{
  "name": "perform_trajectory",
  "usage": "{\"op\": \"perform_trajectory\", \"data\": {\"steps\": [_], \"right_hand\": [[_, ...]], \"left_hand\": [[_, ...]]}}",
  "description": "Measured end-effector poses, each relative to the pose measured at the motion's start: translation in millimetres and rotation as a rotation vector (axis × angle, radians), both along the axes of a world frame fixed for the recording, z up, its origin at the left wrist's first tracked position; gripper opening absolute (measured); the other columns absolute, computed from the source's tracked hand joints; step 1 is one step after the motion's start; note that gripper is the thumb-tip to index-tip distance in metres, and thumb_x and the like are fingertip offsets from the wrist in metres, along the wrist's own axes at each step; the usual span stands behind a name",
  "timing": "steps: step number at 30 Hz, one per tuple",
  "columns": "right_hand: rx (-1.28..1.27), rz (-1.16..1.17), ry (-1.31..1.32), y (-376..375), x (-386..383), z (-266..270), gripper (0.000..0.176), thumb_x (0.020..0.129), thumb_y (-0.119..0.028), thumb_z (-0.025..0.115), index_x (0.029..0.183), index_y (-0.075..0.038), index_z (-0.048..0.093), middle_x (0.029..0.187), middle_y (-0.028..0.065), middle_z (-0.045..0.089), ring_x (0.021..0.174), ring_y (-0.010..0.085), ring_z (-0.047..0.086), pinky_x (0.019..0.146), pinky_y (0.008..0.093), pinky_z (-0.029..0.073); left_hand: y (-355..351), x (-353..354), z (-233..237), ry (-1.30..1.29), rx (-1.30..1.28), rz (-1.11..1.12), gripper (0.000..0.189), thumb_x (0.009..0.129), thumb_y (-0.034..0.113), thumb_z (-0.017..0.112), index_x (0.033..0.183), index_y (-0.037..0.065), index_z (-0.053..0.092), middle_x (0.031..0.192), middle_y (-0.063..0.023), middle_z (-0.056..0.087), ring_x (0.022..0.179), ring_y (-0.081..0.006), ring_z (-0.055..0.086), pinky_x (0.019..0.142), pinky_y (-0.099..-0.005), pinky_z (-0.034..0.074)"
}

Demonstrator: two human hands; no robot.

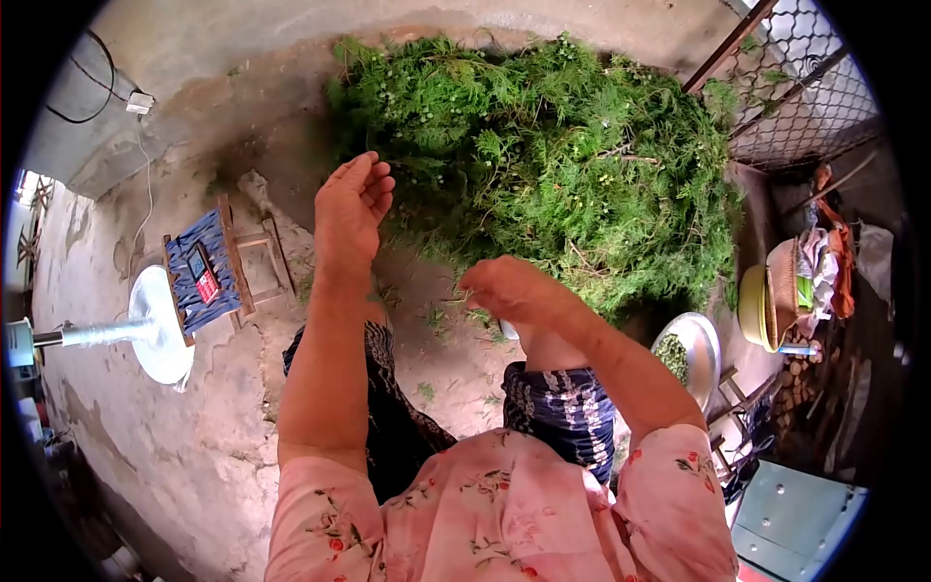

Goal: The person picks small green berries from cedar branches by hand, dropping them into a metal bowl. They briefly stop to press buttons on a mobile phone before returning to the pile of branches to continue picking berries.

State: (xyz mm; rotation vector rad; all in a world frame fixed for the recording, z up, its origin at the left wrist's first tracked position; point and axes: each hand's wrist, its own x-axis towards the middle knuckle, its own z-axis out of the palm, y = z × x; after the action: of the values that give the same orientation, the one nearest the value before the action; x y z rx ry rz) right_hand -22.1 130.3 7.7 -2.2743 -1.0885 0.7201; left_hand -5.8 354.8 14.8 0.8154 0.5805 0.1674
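Observation:
My left hand (355, 202) is raised at the near left edge of a large heap of green conifer branches (582, 184). Its fingers are loosely bent with small gaps, and nothing shows in them. Lower and to the right, my right hand (511, 288) hangs over the ground in front of the heap, above my knee. Those fingers curl downward and to the left; the back of the hand hides their tips and whatever they may hold. Loose green sprigs (434, 317) lie on the floor between my legs. A pale container (508, 330) is partly hidden beneath my right hand.
At right stands a metal basin (700, 344) with small green pieces (671, 357), beside a yellow tub (753, 308). On the left are a woven stool (201, 242) carrying a red phone (206, 283) and a round white fan base (160, 339). Wire mesh (810, 92) closes the back right.

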Motion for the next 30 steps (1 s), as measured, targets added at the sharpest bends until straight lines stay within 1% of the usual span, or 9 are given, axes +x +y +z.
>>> {"op": "perform_trajectory", "data": {"steps": [4,6,9,11,12,18,26,27,30], "right_hand": [[-0.069,-0.077,0.013,-29,54,-16,0.025,0.078,-0.015,0.060,0.100,-0.001,0.059,0.085,0.0148,0.062,0.078,0.0276,0.060,0.071,0.0357,0.048],[0.006,-0.364,0.141,-51,77,-33,0.019,0.076,-0.017,0.060,0.088,-0.004,0.064,0.079,0.0154,0.062,0.076,0.0277,0.061,0.067,0.0361,0.049],[0.083,-0.563,0.182,-81,116,-71,0.022,0.078,-0.016,0.058,0.096,-0.003,0.064,0.080,0.0132,0.063,0.074,0.0231,0.061,0.063,0.0334,0.050],[0.199,-1.022,0.479,-90,134,-88,0.026,0.082,-0.015,0.056,0.103,-0.001,0.061,0.087,0.0122,0.062,0.075,0.0210,0.061,0.060,0.0315,0.050],[0.200,-1.028,0.484,-90,141,-94,0.026,0.082,-0.015,0.056,0.103,-0.001,0.061,0.087,0.0122,0.062,0.075,0.0210,0.061,0.060,0.0315,0.050],[0.652,-1.640,0.744,-74,186,-124,0.041,0.088,-0.011,0.048,0.126,0.001,0.040,0.108,0.0188,0.054,0.086,0.0237,0.060,0.065,0.0325,0.055],[1.217,-1.603,1.053,-58,217,-146,0.036,0.090,-0.011,0.050,0.118,0.005,0.035,0.110,0.0267,0.044,0.098,0.0348,0.052,0.082,0.0441,0.050],[1.207,-1.653,1.041,-57,220,-148,0.026,0.089,-0.011,0.051,0.107,0.004,0.044,0.095,0.0212,0.051,0.085,0.0305,0.057,0.073,0.0418,0.054],[1.084,-1.678,0.878,-63,223,-151,0.017,0.088,-0.012,0.053,0.096,0.003,0.051,0.082,0.0157,0.055,0.070,0.0266,0.060,0.061,0.0383,0.055]], "left_hand": [[0,1,-13,-0.025,-0.043,0.029,0.014,0.086,0.016,0.057,0.095,0.006,0.059,0.083,-0.0018,0.060,0.071,-0.0117,0.056,0.062,-0.0246,0.045],[-1,2,-19,0.063,-0.166,-0.006,0.015,0.086,0.016,0.056,0.097,0.006,0.060,0.083,-0.0002,0.060,0.072,-0.0108,0.055,0.063,-0.0237,0.045],[-11,8,0,0.011,-0.091,-0.100,0.015,0.086,0.016,0.056,0.098,0.007,0.060,0.083,0.0006,0.059,0.072,-0.0103,0.055,0.063,-0.0237,0.044],[-15,10,4,0.015,-0.088,-0.090,0.015,0.086,0.017,0.056,0.098,0.007,0.060,0.083,0.0009,0.059,0.072,-0.0100,0.054,0.063,-0.0237,0.044],[-17,11,4,0.015,-0.087,-0.078,0.015,0.086,0.017,0.057,0.098,0.007,0.060,0.082,0.0012,0.059,0.072,-0.0097,0.054,0.063,-0.0237,0.044],[-33,20,4,0.067,-0.126,-0.109,0.017,0.086,0.017,0.057,0.099,0.006,0.059,0.082,0.0006,0.058,0.071,-0.0097,0.054,0.062,-0.0235,0.045],[-51,26,6,0.109,-0.123,-0.148,0.017,0.087,0.017,0.057,0.099,0.005,0.059,0.081,-0.0001,0.058,0.070,-0.0100,0.054,0.062,-0.0238,0.045],[-51,27,6,0.112,-0.122,-0.150,0.017,0.087,0.017,0.057,0.099,0.005,0.059,0.081,-0.0003,0.059,0.070,-0.0101,0.055,0.061,-0.0238,0.045],[-52,27,6,0.085,-0.115,-0.162,0.017,0.087,0.016,0.056,0.100,0.006,0.059,0.081,-0.0008,0.059,0.072,-0.0102,0.056,0.062,-0.0241,0.046]]}}
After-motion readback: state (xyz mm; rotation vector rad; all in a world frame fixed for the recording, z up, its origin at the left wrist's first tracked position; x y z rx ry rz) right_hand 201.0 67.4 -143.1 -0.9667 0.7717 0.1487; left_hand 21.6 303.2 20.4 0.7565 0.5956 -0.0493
